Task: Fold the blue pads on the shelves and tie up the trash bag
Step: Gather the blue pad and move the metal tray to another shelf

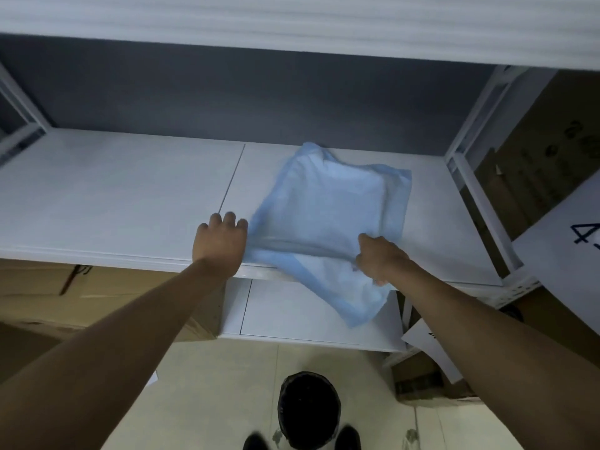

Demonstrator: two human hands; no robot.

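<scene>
Blue, thin, crinkly plastic-backed pad point(328, 209) half off white shelf point(113, 190), corner drooping below right hand point(378, 254) fingers pinching its near edge, left hand point(219, 245) fingers curled at its side edge; likely to slide floorward towards black-lined trash bin point(308, 410) if pinch loosens.

Single head view, worn by the person, looks forward and steeply down onto white shelf point(130, 190) from close range; floor visible below shelf's front edge.

I see open shelf point(123, 190) left of the blue pad point(328, 203); the upper shelf point(292, 27) caps headroom, uprights point(467, 164) wall the right.
</scene>
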